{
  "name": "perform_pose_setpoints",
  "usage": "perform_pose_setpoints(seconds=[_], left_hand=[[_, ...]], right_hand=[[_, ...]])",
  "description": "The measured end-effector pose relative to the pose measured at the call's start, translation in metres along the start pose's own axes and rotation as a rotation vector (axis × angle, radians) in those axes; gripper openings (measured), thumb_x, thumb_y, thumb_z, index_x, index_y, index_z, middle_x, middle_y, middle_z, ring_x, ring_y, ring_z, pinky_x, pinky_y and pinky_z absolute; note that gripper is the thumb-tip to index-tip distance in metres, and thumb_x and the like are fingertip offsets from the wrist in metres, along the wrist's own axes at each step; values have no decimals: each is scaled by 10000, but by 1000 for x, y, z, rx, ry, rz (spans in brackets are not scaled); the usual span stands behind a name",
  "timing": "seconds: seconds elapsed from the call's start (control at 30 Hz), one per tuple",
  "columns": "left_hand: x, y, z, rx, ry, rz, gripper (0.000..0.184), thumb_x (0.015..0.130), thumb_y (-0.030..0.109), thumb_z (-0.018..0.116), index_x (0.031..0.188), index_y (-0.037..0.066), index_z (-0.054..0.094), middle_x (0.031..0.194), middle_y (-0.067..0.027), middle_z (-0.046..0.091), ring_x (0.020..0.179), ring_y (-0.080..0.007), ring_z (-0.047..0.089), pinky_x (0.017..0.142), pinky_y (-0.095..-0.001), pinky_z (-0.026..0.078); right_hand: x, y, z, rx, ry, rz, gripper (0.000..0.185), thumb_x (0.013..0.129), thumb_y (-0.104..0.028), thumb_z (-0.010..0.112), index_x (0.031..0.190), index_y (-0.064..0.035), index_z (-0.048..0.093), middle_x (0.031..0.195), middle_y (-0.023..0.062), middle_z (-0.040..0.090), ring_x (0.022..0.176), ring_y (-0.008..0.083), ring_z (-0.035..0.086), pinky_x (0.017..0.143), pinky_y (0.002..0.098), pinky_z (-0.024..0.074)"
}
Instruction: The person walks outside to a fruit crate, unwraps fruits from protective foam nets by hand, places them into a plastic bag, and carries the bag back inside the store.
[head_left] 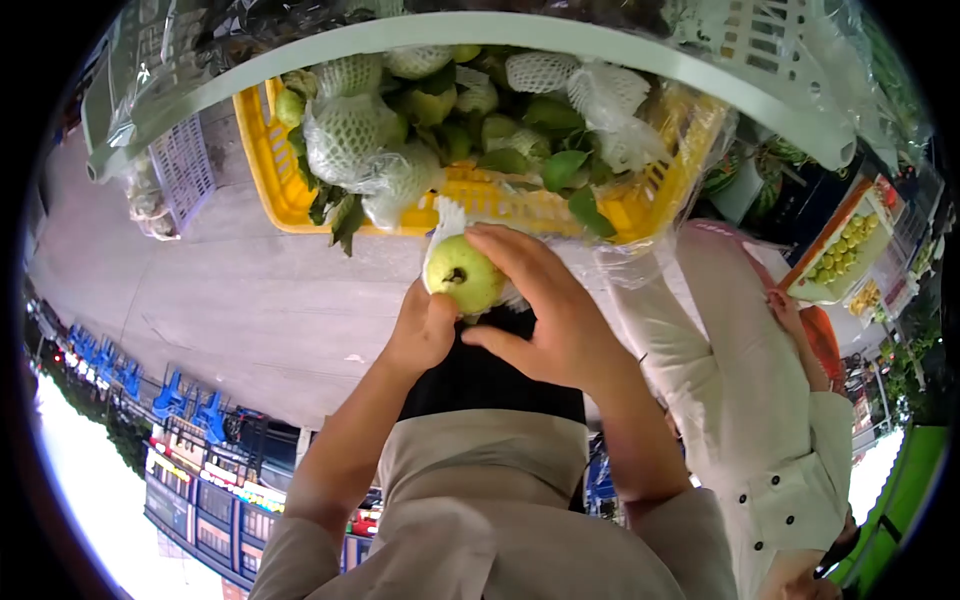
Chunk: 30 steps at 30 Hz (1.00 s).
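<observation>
A pale green guava (464, 274) with a dark stem end facing up is held in front of my body, partly wrapped in a white foam net (449, 217). My left hand (423, 326) is closed around its lower left side, thumb on the skin; its other fingers are hidden beneath the fruit. On the right side, my right hand (545, 310) curves with its fingertips touching the guava's top edge and its thumb spread apart below. Beyond both hands, a yellow plastic basket (500, 205) holds several guavas, some in foam nets (350, 137), with green leaves (565, 170).
A pale green rail (480, 30) crosses above the basket. To my right stands a person in light clothing (745, 370), close to my arm. A purple-white crate (183, 172) is at the left, and a fruit-picture box (843, 245) at the right. Blue chairs (170, 395) stand farther off.
</observation>
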<state>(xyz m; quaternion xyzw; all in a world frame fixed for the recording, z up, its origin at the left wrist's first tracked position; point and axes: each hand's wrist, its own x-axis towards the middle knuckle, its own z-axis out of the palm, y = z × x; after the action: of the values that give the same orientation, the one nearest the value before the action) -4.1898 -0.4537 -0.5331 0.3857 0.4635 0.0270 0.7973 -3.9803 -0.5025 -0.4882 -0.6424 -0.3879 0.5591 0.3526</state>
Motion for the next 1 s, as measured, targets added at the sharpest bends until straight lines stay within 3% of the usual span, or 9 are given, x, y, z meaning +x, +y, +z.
perform_pose_setpoints(seconds=[0.17, 0.3, 0.4, 0.47, 0.5, 0.63, 0.77, 0.83, 1.0], left_hand=[[-9, 11, 9, -27, 72, -70, 438, 1082, 341, 532, 1311, -28, 589, 1226, -70, 660, 1128, -161, 614, 990, -327, 489], [-2, 34, 9, -68, 5, -202, 428, 1066, 392, 559, 1284, 28, 619, 1144, -14, 685, 928, -120, 628, 828, -287, 511], [7, 34, 18, -637, 576, -380, 565, 1064, 524, 481, 1362, 51, 560, 1203, -36, 677, 740, -90, 560, 667, -231, 455], [-3, 14, -18, -1152, 40, -93, 735, 1042, 650, 372, 1454, 49, 471, 1311, -91, 632, 627, -84, 459, 563, -202, 380], [-2, 44, -3, -1075, 364, -255, 786, 1051, 660, 287, 1520, 40, 405, 1462, -134, 543, 561, -82, 355, 506, -202, 309], [-24, 48, 3, -429, 249, -254, 663, 1075, 421, 487, 1581, 28, 317, 1600, -186, 407, 570, -71, 447, 512, -200, 359], [-58, 61, 23, -528, 290, -310, 704, 1060, 322, 542, 1625, 67, 207, 1187, -76, 644, 558, -61, 451, 493, -206, 357], [-80, 59, 30, -463, 166, -330, 823, 1010, 304, 583, 1650, 98, 107, 690, 33, 393, 537, -49, 391, 475, -187, 311], [-125, 54, 4, -333, 77, -289, 982, 929, 200, 671, 1654, 106, 15, 670, 27, 410, 514, -57, 384, 471, -189, 307]], right_hand=[[-4, 39, 22, 950, 102, 298, 700, 908, -135, 779, 1479, 30, 411, 1382, 138, 564, 1223, 198, 581, 991, 343, 490], [-6, 58, 31, 1568, 104, 424, 753, 1050, -623, 348, 1435, 17, 441, 1211, 196, 625, 741, 165, 538, 588, 271, 407], [-8, 70, 24, 2030, 1, 351, 759, 1052, -620, 359, 1432, 34, 425, 1149, 154, 564, 705, 153, 463, 572, 271, 390], [-9, 64, 19, 1973, 54, 360, 767, 1049, -622, 364, 1435, 38, 419, 1152, 150, 550, 709, 157, 461, 587, 274, 394], [-8, 61, 18, 1926, 103, 368, 775, 1046, -624, 370, 1438, 43, 413, 1155, 146, 535, 713, 161, 459, 601, 278, 397], [-19, 66, 24, 1730, 118, 240, 654, 1068, -547, 343, 1429, -22, 493, 1254, 208, 641, 1058, 354, 655, 871, 443, 515], [-56, 90, 75, 1491, 6, 465, 595, 1021, -396, 535, 1480, -23, 469, 1390, 171, 598, 1235, 326, 624, 1098, 444, 459], [-51, 84, 100, 1106, -132, 559, 542, 994, -275, 605, 1419, 35, 476, 1307, 164, 645, 1197, 294, 644, 1031, 406, 487], [-31, 79, 153, 70, -203, 205, 559, 949, -273, 675, 1369, 40, 480, 1235, 241, 625, 1145, 400, 618, 954, 424, 508]])
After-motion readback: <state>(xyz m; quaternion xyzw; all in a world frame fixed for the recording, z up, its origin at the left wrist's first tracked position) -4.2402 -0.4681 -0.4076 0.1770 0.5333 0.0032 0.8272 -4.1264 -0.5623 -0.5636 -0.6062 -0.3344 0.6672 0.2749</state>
